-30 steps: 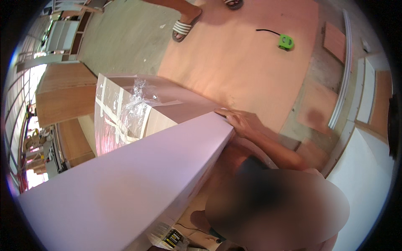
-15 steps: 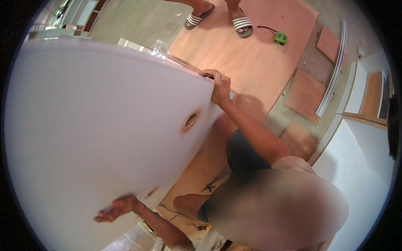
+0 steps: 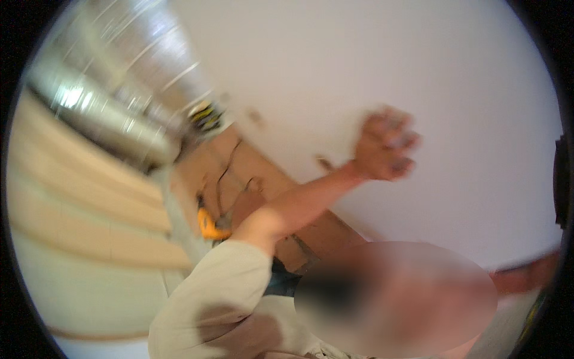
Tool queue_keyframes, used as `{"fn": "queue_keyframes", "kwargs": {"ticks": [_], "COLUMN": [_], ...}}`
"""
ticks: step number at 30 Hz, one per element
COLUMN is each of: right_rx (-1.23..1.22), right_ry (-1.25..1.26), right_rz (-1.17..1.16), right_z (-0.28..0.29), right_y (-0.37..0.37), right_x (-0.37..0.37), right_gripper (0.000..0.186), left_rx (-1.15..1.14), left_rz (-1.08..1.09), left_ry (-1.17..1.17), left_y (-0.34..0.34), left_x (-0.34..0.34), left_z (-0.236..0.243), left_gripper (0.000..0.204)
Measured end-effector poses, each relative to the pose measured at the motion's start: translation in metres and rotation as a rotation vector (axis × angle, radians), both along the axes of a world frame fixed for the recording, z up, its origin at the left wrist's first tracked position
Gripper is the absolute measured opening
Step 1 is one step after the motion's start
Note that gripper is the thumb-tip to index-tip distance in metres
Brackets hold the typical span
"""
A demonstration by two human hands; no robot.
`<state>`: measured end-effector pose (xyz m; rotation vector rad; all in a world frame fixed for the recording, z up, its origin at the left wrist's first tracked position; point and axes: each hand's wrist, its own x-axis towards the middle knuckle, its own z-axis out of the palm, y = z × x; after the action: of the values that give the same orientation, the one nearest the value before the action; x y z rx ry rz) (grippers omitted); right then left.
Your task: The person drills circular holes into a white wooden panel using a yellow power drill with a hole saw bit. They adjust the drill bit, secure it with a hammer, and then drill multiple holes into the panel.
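A large white panel (image 3: 287,66) fills the upper right, with small brown-edged slots (image 3: 323,161) near its lower edge. My left hand (image 3: 388,143) is in front of the panel face, its fingers bent but apart and nothing seen in them. Motion blur hides whether it touches the panel. At the right rim, part of my right forearm (image 3: 526,273) shows beside the panel, while the hand itself is out of view.
An orange power tool (image 3: 210,226) with a dark cord lies on a brown board (image 3: 215,155) left of my arm. Beyond are a black-and-yellow object (image 3: 206,115) and shiny plastic-wrapped goods (image 3: 137,54). Pale curved-looking boards (image 3: 89,197) stand at the left.
My view has swung left, so the floor sheet, tape measure and other person's feet are gone. My right hand, earlier at the panel's edge, has left view. My left hand's fingers are more bent.
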<state>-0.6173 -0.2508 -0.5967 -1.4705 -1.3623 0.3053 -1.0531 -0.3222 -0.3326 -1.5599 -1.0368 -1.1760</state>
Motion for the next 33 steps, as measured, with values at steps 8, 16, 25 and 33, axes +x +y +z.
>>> {"fn": "queue_keyframes", "kwargs": {"ticks": [8,16,25,33], "right_rx": [-0.485,-1.169,-1.348,-1.372], "right_ry": [0.000,-0.043,-0.162,-0.181], "right_rz": [0.544,0.949,1.112,1.089], "right_z": [-0.053,-0.097,-0.107,-0.112], "right_y": [-0.102,-0.150,-0.139,-0.114], "right_x": [-0.124,-0.202,-0.257,-0.268], "right_gripper": [0.038,0.041,0.045,0.049], "left_rx": [-0.111,-0.056,0.031,0.044], "left_rz": [0.079,-0.033,-0.057,-0.176], "left_ry": [-0.007,-0.078,-0.250,-0.282], "left_y": [-0.035,-0.020,-0.019,-0.026], "left_x": [-0.012,-0.016,-0.001,0.000], "left_z": [0.003,-0.008,-0.007,-0.013], "left_gripper": [0.057,0.057,0.045,0.044]}}
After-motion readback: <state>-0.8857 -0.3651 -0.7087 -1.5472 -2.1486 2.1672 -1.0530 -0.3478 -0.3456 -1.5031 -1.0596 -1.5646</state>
